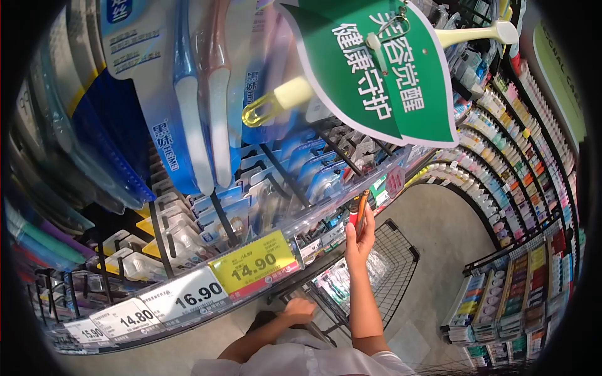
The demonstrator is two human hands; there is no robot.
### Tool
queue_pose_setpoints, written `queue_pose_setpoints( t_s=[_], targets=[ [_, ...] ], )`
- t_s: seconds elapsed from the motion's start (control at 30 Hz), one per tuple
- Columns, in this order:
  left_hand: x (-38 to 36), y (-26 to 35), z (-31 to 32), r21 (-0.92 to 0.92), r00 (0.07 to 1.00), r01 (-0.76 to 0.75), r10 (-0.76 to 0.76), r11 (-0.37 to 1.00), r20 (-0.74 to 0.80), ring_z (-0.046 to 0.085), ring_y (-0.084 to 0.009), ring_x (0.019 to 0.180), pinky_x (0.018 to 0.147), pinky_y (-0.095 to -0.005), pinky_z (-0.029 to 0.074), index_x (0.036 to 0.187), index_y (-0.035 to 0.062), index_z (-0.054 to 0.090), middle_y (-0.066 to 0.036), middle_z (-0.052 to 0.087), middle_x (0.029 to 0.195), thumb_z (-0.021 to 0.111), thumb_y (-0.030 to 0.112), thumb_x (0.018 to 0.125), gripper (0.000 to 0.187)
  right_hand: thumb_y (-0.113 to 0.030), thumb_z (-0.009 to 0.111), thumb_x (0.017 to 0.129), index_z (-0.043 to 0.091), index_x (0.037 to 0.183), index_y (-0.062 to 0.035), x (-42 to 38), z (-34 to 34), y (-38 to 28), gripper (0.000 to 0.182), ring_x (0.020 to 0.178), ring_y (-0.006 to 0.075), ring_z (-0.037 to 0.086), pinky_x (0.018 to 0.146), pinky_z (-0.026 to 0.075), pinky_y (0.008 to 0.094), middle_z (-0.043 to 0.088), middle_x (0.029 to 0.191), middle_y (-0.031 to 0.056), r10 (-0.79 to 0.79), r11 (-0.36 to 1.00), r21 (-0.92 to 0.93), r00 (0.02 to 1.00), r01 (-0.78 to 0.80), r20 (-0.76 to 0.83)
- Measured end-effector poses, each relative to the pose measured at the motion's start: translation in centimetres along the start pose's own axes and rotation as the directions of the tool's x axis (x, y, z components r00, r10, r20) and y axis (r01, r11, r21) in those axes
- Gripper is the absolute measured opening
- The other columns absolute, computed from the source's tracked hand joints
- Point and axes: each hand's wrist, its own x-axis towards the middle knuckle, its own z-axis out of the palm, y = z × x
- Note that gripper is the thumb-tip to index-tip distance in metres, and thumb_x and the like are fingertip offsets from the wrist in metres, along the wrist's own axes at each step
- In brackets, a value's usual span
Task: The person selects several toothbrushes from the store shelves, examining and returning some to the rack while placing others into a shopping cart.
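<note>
My right hand (pixel 359 244) is raised beside the shelf edge, its fingers closed around a slim orange, red and black object (pixel 360 210) whose kind I cannot make out. Below that arm stands a black wire shopping cart (pixel 401 269). Clear-packed goods (pixel 338 282), which look like toothbrush packs, lie in its near part. Lower down, my left hand (pixel 300 310) is closed at the near end of the cart, on its handle, which the fingers mostly cover.
Toothbrush packs (pixel 207 106) hang on hooks close at the left, over a curved shelf edge with price tags (pixel 254 264). A green leaf-shaped sign (pixel 382 75) juts out above. Curved shelves of bottles (pixel 501 156) and a low stocked rack (pixel 501 301) stand right, across the grey floor (pixel 433 213).
</note>
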Motion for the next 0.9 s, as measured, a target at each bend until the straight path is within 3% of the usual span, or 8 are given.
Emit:
queue_pose_setpoints(
  t_s=[0.13, 0.37, 0.47, 0.57, 0.67, 0.9],
  targets=[
    [0.0, -0.1, 0.0, -0.014, 1.000, 0.002, -0.002, 1.000, 0.010, 0.061, -0.0337, 0.073, 0.066, -0.0447, 0.049, 0.090, 0.0071, 0.059, -0.017, 0.063, 0.077, 0.054, 0.022, 0.071, 0.025, -0.010, 0.053, 0.086, 0.031, 0.133, -0.0013, 0.2, 0.3, -0.7, 0.053, 0.113, 0.0193, 0.045, 0.096, 0.032, 0.0308, 0.042, 0.129, 0.0145, -0.095, 0.992, -0.086, 0.995, 0.097, 0.025],
    [-0.1, -0.3, 0.1, -0.011, 1.000, -0.017, 0.017, 1.000, 0.020, 0.061, -0.0335, 0.076, 0.068, -0.0447, 0.048, 0.094, 0.0080, 0.058, -0.017, 0.063, 0.079, 0.055, 0.024, 0.070, 0.028, -0.007, 0.050, 0.086, 0.029, 0.134, -0.0006, -0.1, 0.3, -0.7, 0.053, 0.118, 0.0208, 0.041, 0.099, 0.029, 0.0315, 0.037, 0.133, 0.0153, -0.036, 0.999, -0.018, 0.999, 0.037, 0.036],
    [-0.1, -0.3, 0.0, -0.003, 1.000, -0.021, 0.021, 1.000, 0.014, 0.061, -0.0332, 0.075, 0.067, -0.0444, 0.048, 0.092, 0.0075, 0.058, -0.016, 0.063, 0.078, 0.055, 0.023, 0.070, 0.028, -0.015, 0.056, 0.084, 0.038, 0.128, 0.0007, -0.1, 0.8, -0.8, 0.050, 0.113, 0.0233, 0.048, 0.095, 0.035, 0.0329, 0.047, 0.125, 0.0181, -0.045, 0.999, 0.002, 0.996, 0.045, -0.079],
    [0.0, -0.6, 0.5, -0.003, 0.999, -0.052, 0.052, 0.999, -0.004, 0.061, -0.0329, 0.074, 0.066, -0.0441, 0.048, 0.091, 0.0066, 0.057, -0.016, 0.062, 0.076, 0.055, 0.023, 0.071, 0.027, -0.015, 0.055, 0.084, 0.038, 0.128, 0.0010, -0.2, 0.9, -1.0, 0.050, 0.112, 0.0221, 0.048, 0.095, 0.035, 0.0329, 0.047, 0.125, 0.0168, -0.027, 0.999, 0.016, 0.995, 0.029, -0.094],
    [-0.1, -0.4, 0.2, -0.021, 0.999, -0.045, 0.045, 0.999, -0.003, 0.061, -0.0326, 0.074, 0.065, -0.0440, 0.048, 0.091, 0.0059, 0.056, -0.016, 0.062, 0.076, 0.054, 0.023, 0.071, 0.026, -0.014, 0.055, 0.084, 0.037, 0.129, 0.0010, -0.8, 0.4, 0.2, 0.050, 0.113, 0.0216, 0.047, 0.096, 0.034, 0.0329, 0.047, 0.125, 0.0160, 0.079, 0.992, 0.107, 0.995, -0.072, -0.062],
    [-0.1, -0.3, -0.1, -0.016, 0.999, -0.049, 0.049, 0.999, 0.016, 0.061, -0.0327, 0.074, 0.065, -0.0439, 0.048, 0.091, 0.0051, 0.056, -0.016, 0.062, 0.076, 0.053, 0.023, 0.072, 0.027, -0.011, 0.055, 0.084, 0.038, 0.128, 0.0019, -0.1, 0.1, -0.7, 0.049, 0.116, 0.0211, 0.045, 0.098, 0.033, 0.0327, 0.044, 0.128, 0.0153, 0.097, 0.994, 0.048, 0.995, -0.098, 0.022]
  ],
)
